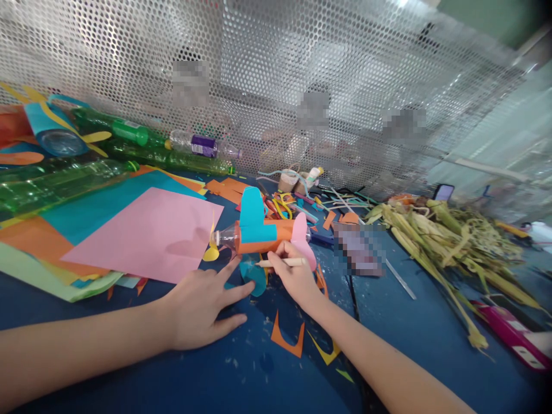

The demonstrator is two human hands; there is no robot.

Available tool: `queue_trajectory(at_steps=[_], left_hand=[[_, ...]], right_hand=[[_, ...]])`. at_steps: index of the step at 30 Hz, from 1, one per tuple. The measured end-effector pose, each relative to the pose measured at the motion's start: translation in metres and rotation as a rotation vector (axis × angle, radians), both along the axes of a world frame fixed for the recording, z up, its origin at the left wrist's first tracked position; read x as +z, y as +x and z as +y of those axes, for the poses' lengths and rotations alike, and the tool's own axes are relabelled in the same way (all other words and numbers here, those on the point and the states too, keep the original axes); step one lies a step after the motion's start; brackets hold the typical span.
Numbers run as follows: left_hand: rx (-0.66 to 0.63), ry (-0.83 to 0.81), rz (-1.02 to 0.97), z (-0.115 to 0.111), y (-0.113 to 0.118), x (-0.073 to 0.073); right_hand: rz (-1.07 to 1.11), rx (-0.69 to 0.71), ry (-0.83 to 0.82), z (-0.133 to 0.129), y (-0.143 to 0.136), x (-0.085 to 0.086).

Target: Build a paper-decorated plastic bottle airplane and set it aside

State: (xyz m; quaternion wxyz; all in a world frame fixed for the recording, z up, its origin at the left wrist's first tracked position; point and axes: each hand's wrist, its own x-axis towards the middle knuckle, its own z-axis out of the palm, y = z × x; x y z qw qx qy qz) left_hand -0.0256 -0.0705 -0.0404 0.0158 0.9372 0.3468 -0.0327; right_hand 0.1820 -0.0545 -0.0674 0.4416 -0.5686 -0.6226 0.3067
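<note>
A clear plastic bottle point(284, 229) wrapped in orange paper lies on the blue table, with its neck pointing left. A blue paper wing point(252, 213) stands up from it, and another blue paper wing point(253, 276) spreads on its near side. Pink paper pieces point(303, 244) sit at the right end, and a yellow paper propeller point(211, 252) is at the neck. My left hand point(207, 305) is spread open, fingertips at the bottle and the near wing. Pinched in my right hand point(293, 273) is a pale pencil point(282, 263), its tip over that wing.
Coloured paper sheets point(146, 236) lie at left, with green bottles point(64, 181) behind. Orange offcuts point(288, 339) lie in front. A phone point(357, 250), a clear stick point(400, 279) and dried corn husks point(440, 247) are at right. A perforated metal screen point(267, 69) stands behind.
</note>
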Motion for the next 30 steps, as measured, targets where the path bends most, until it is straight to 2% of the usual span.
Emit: queue_trajectory(at_steps=[14, 24, 30], left_hand=[[-0.034, -0.031, 0.014, 0.0018, -0.0018, 0.0054], [-0.012, -0.01, -0.005, 0.0015, -0.0026, 0.0003], [-0.03, -0.027, 0.0, 0.0019, -0.0024, 0.0026]], right_hand=[[0.011, -0.011, 0.013, 0.0002, 0.0001, -0.0001], [0.0, -0.013, 0.008, 0.0018, 0.0009, -0.0027], [-0.015, -0.016, 0.005, 0.0018, 0.0007, -0.0028]])
